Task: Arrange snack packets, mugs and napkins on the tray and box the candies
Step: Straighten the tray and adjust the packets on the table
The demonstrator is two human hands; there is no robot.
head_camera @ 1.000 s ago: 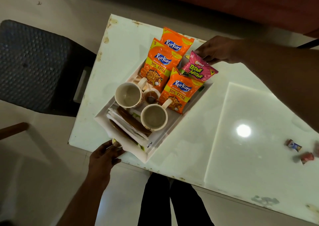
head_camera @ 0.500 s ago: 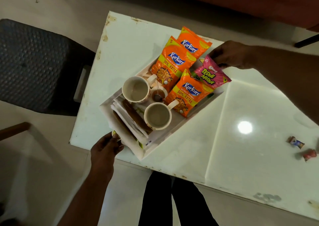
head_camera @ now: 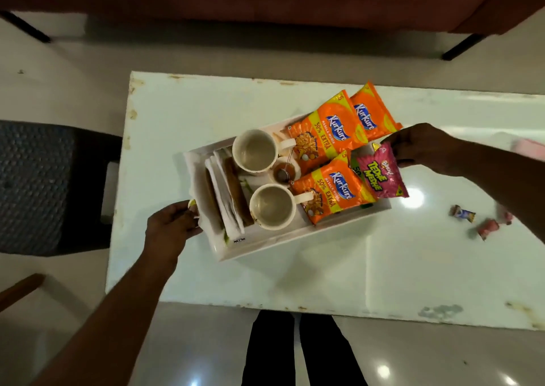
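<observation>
Snack packets, mugs and napkins fill a white tray [head_camera: 295, 238] that sits at an angle on the pale tabletop [head_camera: 324, 279]. Three orange packets lie at its right end: one at the far corner [head_camera: 372, 111], one beside it toward the middle [head_camera: 326, 132], and one nearer the front [head_camera: 331, 189]. A pink packet [head_camera: 382, 173] overlaps the tray's right edge, partly resting on the front orange packet. Two cream mugs stand in the middle, one farther back [head_camera: 255, 150] and one nearer [head_camera: 272, 206], both upright with handles pointing right toward the packets. Between them sits a small cup with a strainer [head_camera: 284, 171]. White napkins [head_camera: 224, 197] are stacked at the left end, with brown strips lying among them.

The left hand [head_camera: 172, 226] grips the tray's left edge, fingers curled around the rim. The right hand [head_camera: 424, 147] is at the right end, fingers closed around the top of the pink packet; whether it also holds the tray rim underneath is hidden.

Well to the right on the tabletop lie loose candies, a blue-wrapped one [head_camera: 463, 213] and a red-wrapped one [head_camera: 488, 228], apart from the tray. A dark chair [head_camera: 44, 185] stands left of the tabletop.
</observation>
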